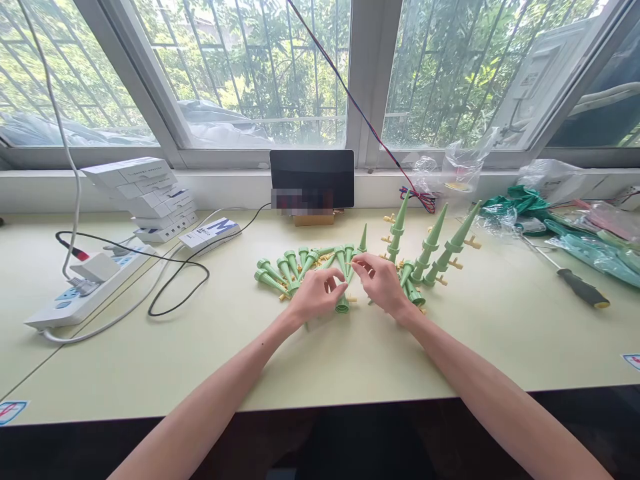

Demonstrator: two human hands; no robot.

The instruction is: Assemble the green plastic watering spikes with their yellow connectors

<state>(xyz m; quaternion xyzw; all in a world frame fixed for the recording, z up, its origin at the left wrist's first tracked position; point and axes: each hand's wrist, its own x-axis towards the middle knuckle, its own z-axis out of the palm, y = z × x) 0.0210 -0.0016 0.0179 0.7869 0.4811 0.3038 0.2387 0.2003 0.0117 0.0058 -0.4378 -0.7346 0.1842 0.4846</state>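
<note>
My left hand [319,293] is curled with thumb and index fingertip close together, beside a green plastic watering spike [343,307] whose round end faces me. Whatever its fingers hold is hidden. My right hand [381,283] pinches thumb and forefinger over the spikes, at something small and pale that I cannot make out. Several more green spikes [270,270] lie fanned out behind and left of my left hand. To the right of my right hand, stacked spikes [431,243] stand upright with small yellow valves [473,243] sticking out sideways.
A dark screen [313,177] stands by the window. On the left are stacked white boxes [150,193], a power strip [85,287] and a looping black cable [205,270]. A screwdriver [583,287] and plastic bags [595,240] lie on the right.
</note>
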